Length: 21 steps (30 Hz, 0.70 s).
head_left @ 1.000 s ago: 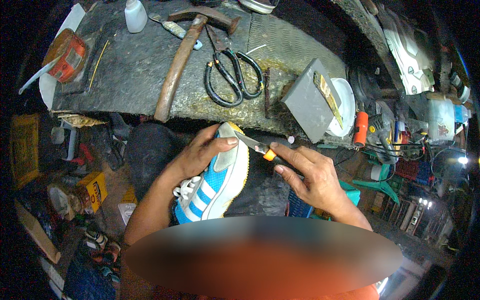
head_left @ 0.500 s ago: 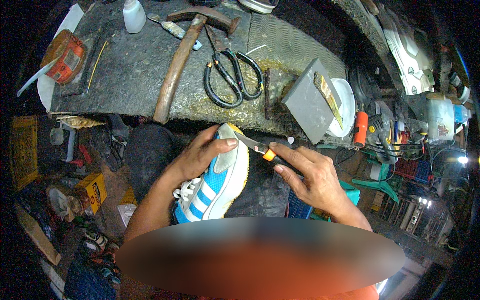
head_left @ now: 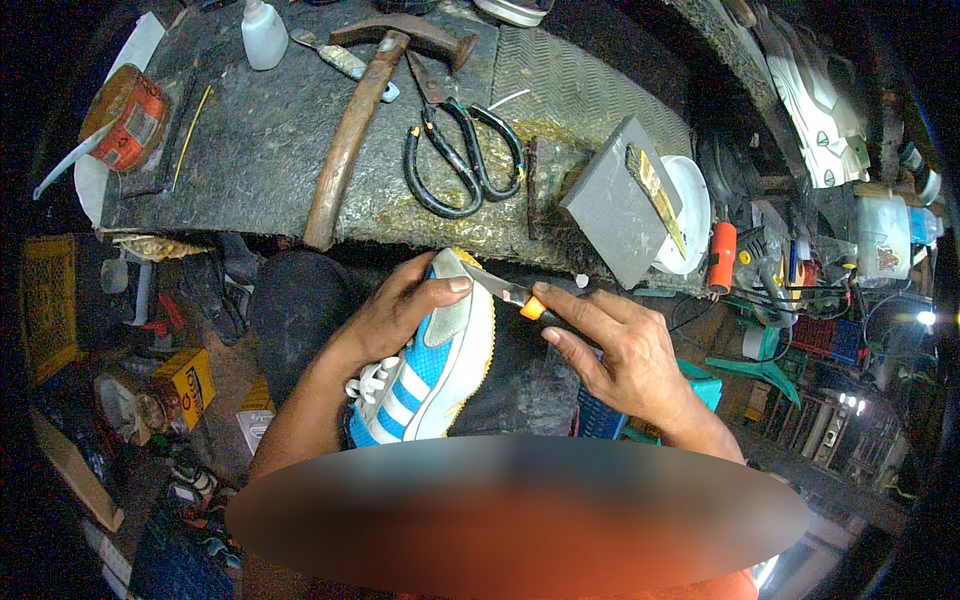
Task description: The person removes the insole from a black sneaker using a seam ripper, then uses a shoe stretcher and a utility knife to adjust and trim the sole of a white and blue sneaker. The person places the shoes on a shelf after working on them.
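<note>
A blue and white sneaker (head_left: 425, 365) with pale stripes and white laces lies on its side over my lap, its toe toward the bench. My left hand (head_left: 412, 302) grips it near the grey toe, thumb pressed on the upper and fingers hidden beneath. In my right hand (head_left: 615, 345) is a knife (head_left: 507, 292) with a black and orange handle. Its blade points left and its tip meets the edge where the upper joins the sole. Yellowish, ragged material shows along the sole's rim.
On the dark workbench (head_left: 250, 150) ahead lie a hammer (head_left: 350, 140), black-handled scissors (head_left: 465, 160), a white bottle (head_left: 264, 38) and an orange tin (head_left: 130, 120). A grey slab (head_left: 618, 215) overhangs the bench edge at right, beside an orange cylinder (head_left: 721, 258). A yellow crate (head_left: 48, 300) stands at left.
The hands, sneaker and knife hold nearly the same pose. The knife has shifted very slightly left along the toe edge, and the view has moved a little.
</note>
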Tool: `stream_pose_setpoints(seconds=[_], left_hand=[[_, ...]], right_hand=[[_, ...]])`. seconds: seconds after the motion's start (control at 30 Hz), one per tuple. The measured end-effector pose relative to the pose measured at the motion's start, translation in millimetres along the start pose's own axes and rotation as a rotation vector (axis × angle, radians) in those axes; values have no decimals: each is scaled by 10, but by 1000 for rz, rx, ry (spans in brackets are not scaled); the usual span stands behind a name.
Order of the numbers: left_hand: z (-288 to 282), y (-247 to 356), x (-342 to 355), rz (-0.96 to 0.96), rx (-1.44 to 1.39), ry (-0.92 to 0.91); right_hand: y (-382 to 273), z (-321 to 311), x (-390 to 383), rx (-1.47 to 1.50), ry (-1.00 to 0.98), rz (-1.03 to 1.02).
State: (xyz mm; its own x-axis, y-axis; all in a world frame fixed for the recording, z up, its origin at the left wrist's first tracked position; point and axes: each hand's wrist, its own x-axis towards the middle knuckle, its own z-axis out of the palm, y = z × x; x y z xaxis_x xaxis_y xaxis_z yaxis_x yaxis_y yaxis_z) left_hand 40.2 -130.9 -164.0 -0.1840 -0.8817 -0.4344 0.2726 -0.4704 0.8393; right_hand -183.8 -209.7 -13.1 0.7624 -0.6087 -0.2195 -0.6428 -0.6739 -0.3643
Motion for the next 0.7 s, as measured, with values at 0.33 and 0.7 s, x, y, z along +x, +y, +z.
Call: stream_pose_setpoints(seconds=[0.33,0.7], left_hand=[[5,36,-23,6,-50,-22],[8,63,-14,-20,-64,-32]], right_hand=[[-14,21,48,-18,-3,1],[-35,-15,3,37,-17,35]])
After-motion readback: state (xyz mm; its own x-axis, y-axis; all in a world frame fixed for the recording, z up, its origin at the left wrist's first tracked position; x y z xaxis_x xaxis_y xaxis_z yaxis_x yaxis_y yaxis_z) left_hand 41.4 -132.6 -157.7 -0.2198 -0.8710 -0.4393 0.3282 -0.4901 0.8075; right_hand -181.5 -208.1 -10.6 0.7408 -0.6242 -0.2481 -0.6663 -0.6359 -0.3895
